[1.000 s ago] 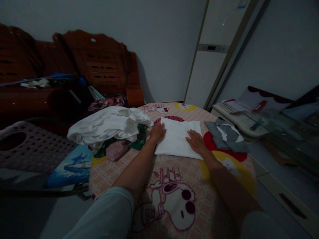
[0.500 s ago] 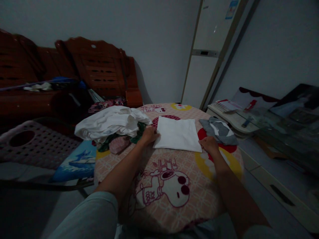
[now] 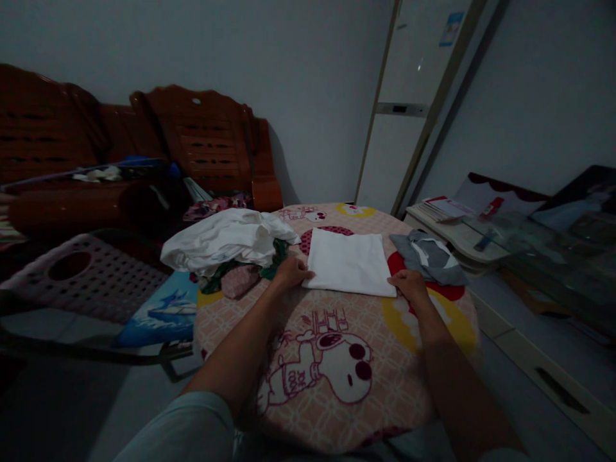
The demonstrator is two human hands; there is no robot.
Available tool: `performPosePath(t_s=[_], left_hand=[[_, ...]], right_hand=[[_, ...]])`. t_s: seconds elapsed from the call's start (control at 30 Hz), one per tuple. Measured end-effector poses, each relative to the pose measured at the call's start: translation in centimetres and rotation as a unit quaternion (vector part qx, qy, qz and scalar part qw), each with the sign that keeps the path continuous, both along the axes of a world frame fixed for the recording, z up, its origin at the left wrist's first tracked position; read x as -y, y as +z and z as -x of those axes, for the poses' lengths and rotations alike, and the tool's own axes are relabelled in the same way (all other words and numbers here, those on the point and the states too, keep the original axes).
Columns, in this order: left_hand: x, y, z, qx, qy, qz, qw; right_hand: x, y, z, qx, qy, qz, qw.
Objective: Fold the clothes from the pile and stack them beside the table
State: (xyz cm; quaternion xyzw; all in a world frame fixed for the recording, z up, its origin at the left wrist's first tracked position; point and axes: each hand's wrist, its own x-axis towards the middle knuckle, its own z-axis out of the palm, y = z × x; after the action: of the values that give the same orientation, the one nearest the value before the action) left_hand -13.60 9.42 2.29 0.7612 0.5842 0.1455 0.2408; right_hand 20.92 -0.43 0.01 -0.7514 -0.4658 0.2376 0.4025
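A folded white garment lies flat in a neat rectangle on the round table. At its left edge, close to the near corner, my left hand has its fingers closed on the fabric, thumb on top. My right hand pinches the near right corner. Left of my left hand is a heap with a crumpled white garment over green cloth and a pink bundle. Beyond my right hand lies a grey garment with white parts, loosely folded.
A pink tablecloth with a cartoon dog covers the table. Left are a woven-seat chair, a blue printed cushion and a wooden bench. A white cabinet-like unit stands behind; a glass-topped stand is at right.
My left hand has slid along the garment's left edge toward its near corner. My right hand stays at the near right corner. The whole view has shifted slightly to the left.
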Motion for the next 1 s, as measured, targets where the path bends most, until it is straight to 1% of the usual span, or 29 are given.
performPosePath(t_s=[0.1,0.17,0.27,0.37,0.43,0.57,0.63,0.7,0.77,0.9,1.0], left_hand=[[-0.4,-0.2,0.2,0.023,0.009,-0.013,1.000],[-0.6,-0.6,0.2,0.056,0.007,-0.011,0.998],[-1.0,-1.5,0.1,0.142,0.005,0.020,0.990],[-1.2,-2.0,0.1,0.231,0.011,0.069,0.971],[-1.0,-2.0,0.1,0.274,0.013,0.104,0.956],[-0.2,-1.2,-0.1,0.331,0.000,0.188,0.925],[0.2,-1.0,-0.3,0.345,-0.011,0.200,0.917],[0.4,-1.1,-0.5,0.341,-0.019,0.186,0.921],[0.3,-1.2,-0.7,0.315,-0.024,0.162,0.935],[-0.3,-1.5,-0.8,0.227,-0.044,0.098,0.968],[-0.4,-1.4,-0.7,0.160,-0.065,0.053,0.984]], right_hand=[[0.4,0.8,0.5,-0.100,0.012,0.003,0.995],[0.7,1.2,0.7,-0.141,0.029,0.019,0.989],[1.1,1.4,0.7,-0.168,0.054,0.051,0.983],[1.3,1.4,0.5,-0.185,0.068,0.064,0.978],[1.4,1.3,0.4,-0.196,0.068,0.062,0.976],[1.4,1.3,0.3,-0.203,0.079,0.057,0.974],[1.5,1.3,0.3,-0.205,0.080,0.055,0.974],[1.5,1.4,0.4,-0.204,0.082,0.056,0.974],[1.5,1.6,0.5,-0.195,0.083,0.050,0.976],[1.4,1.9,0.9,-0.159,0.071,0.034,0.984],[1.4,1.8,1.0,-0.138,0.072,0.044,0.987]])
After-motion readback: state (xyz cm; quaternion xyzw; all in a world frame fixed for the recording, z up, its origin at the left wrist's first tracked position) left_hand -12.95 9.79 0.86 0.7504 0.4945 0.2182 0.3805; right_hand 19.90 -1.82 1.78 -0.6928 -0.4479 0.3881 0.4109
